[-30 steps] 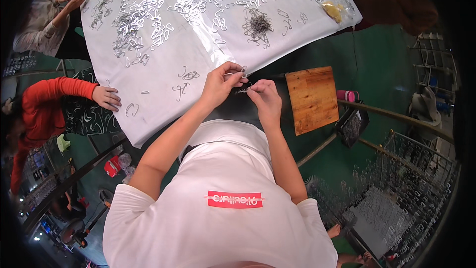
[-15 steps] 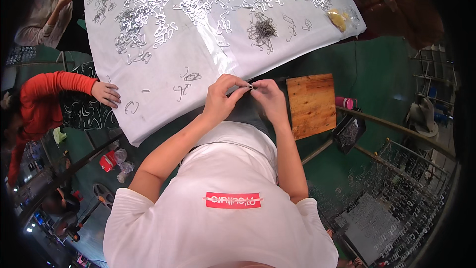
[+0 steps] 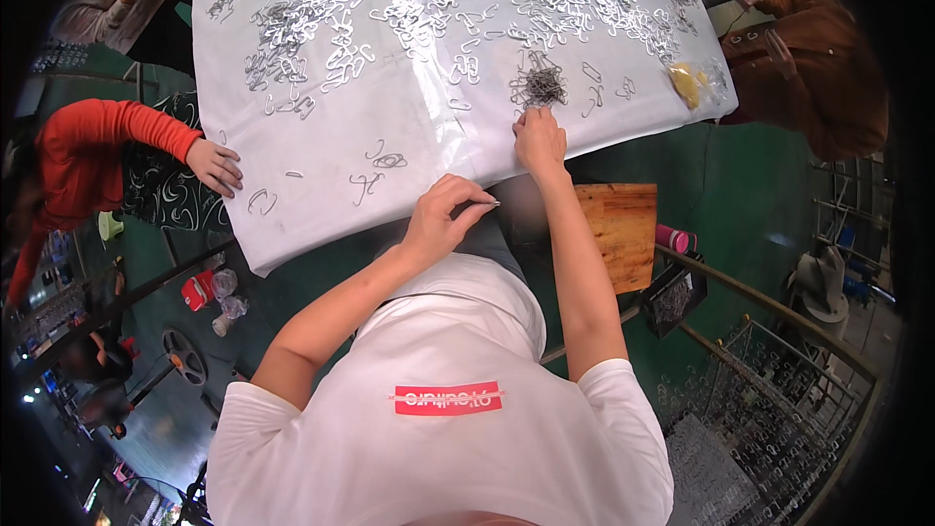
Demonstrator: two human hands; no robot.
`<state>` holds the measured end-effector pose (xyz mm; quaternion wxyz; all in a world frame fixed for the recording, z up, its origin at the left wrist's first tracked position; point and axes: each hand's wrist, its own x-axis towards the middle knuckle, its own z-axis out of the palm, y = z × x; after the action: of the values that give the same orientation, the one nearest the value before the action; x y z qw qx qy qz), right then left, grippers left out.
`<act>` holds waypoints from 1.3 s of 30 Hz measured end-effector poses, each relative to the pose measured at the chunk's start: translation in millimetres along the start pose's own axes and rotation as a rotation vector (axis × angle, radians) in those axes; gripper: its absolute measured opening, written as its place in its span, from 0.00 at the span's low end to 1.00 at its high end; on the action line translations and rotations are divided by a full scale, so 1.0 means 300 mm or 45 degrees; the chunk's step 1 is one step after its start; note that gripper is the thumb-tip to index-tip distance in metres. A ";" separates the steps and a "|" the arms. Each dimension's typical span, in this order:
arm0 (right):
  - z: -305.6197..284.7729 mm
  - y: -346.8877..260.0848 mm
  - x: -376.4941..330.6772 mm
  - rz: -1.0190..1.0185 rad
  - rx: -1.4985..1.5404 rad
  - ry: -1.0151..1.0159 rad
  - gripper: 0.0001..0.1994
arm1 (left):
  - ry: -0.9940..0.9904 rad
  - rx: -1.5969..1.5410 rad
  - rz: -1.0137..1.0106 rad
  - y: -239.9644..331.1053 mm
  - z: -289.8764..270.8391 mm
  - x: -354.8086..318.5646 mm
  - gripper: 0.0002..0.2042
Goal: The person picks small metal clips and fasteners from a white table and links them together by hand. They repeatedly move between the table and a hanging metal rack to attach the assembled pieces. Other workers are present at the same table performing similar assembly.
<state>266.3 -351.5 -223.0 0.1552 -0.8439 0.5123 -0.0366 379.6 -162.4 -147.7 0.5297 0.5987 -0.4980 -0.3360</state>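
Note:
Close to the table's near edge, my left hand (image 3: 440,221) pinches a small metal piece (image 3: 495,203) between thumb and fingertips; only its shiny end sticks out. My right hand (image 3: 542,144) reaches over the white-covered table (image 3: 321,151). Its fingers are drawn together, tips down at the near side of a tangled pile of small dark wire pieces (image 3: 542,88). Whatever lies between those fingertips is hidden. Beyond the pile, many loose bent metal hooks (image 3: 419,15) are spread over the cover.
A red-sleeved co-worker's hand (image 3: 215,167) rests at the table's left edge. Another person in brown (image 3: 813,78) is at the right, near a clear bag with yellow contents (image 3: 687,85). A wooden stool (image 3: 623,234) and a dark bin (image 3: 672,300) stand right of me.
My hands were together at the small metal piece. My right hand has parted from the left and moved forward to the wire pile; my left keeps its pinch. The view has shifted slightly.

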 end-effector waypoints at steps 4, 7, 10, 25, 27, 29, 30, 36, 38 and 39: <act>-0.005 -0.003 -0.038 0.133 0.142 0.044 0.08 | 0.000 0.023 0.027 -0.013 -0.005 -0.011 0.04; -0.008 -0.001 -0.015 0.256 0.095 0.159 0.09 | -0.019 0.048 0.070 -0.015 -0.014 -0.015 0.04; 0.012 -0.013 0.033 0.264 -0.039 0.120 0.09 | -0.017 0.054 0.081 -0.009 -0.022 -0.026 0.04; 0.016 0.009 0.017 0.223 0.034 0.093 0.08 | -0.003 0.052 0.046 -0.027 -0.024 -0.087 0.04; 0.036 -0.014 0.022 0.099 -0.009 0.122 0.08 | -0.001 0.058 0.051 -0.024 -0.022 -0.090 0.04; 0.038 -0.034 0.016 0.048 -0.023 0.159 0.07 | 0.001 0.052 0.070 -0.020 -0.021 -0.090 0.04; 0.029 -0.040 0.006 0.099 0.167 0.115 0.07 | 0.001 0.068 0.081 -0.019 -0.022 -0.089 0.04; -0.118 -0.084 -0.253 0.080 1.220 0.047 0.09 | 0.003 0.084 0.094 -0.021 -0.012 -0.092 0.04; -0.187 -0.118 -0.377 0.114 1.488 0.015 0.09 | -0.018 0.103 0.106 -0.021 -0.010 -0.095 0.05; -0.217 -0.138 -0.431 0.190 1.558 0.004 0.08 | -0.031 0.113 0.108 -0.021 -0.010 -0.097 0.05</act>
<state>226.3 -235.2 -136.3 0.6128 -0.5636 0.4561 -0.3142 375.9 -134.1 -156.8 0.5103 0.5959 -0.5437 -0.2981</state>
